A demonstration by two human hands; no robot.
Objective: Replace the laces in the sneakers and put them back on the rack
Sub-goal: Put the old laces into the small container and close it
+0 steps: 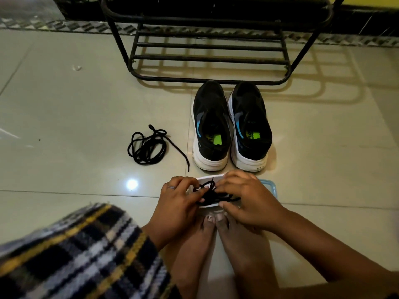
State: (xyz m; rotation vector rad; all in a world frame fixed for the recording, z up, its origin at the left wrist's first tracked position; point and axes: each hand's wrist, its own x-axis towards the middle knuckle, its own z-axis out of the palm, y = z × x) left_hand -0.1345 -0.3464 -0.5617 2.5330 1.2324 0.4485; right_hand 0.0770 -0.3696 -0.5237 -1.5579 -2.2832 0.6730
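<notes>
Two black sneakers with white soles stand side by side on the floor, heels toward me: the left sneaker [210,126] and the right sneaker [250,126]. Neither shows a lace. A loose black lace [149,147] lies coiled on the tiles to their left. Nearer to me, a bundle of black laces [212,194] sits in a white container [207,180]. My left hand [179,203] and my right hand [246,197] both pinch this bundle from either side.
A black metal shoe rack [207,52] stands just behind the sneakers, its lower shelf bare. A blue-rimmed lid [269,186] lies under my right hand. My bare feet [216,238] rest below the container. A plaid cloth [75,255] covers the lower left.
</notes>
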